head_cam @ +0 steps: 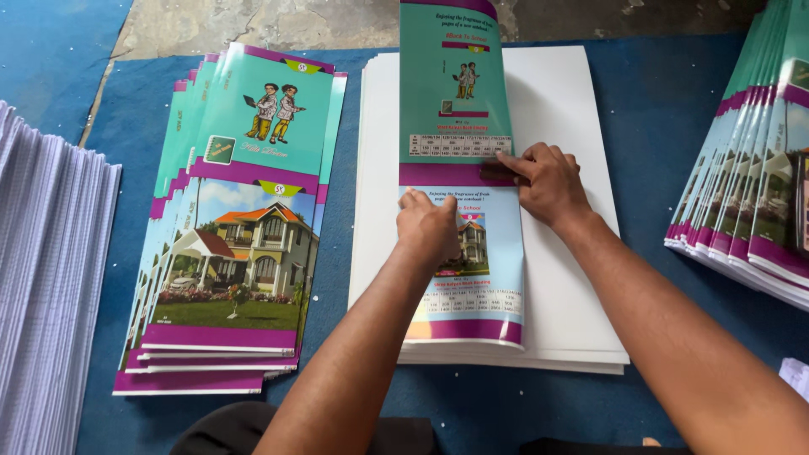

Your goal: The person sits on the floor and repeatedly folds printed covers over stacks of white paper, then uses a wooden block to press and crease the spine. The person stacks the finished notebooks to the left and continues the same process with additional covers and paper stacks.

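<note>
A long printed cover sheet (459, 168) lies folded on the white stack in the middle: its upper panel is teal with two cartoon figures and a pale table, its lower panel light blue with a house picture, each panel ending in a purple band. To the left, a fanned pile of printed covers (244, 227) shows the same teal panel above a house-and-lawn picture, purple-banded. At the right edge another fanned pile of covers (750, 168) slants upward, in teal, purple and white.
</note>
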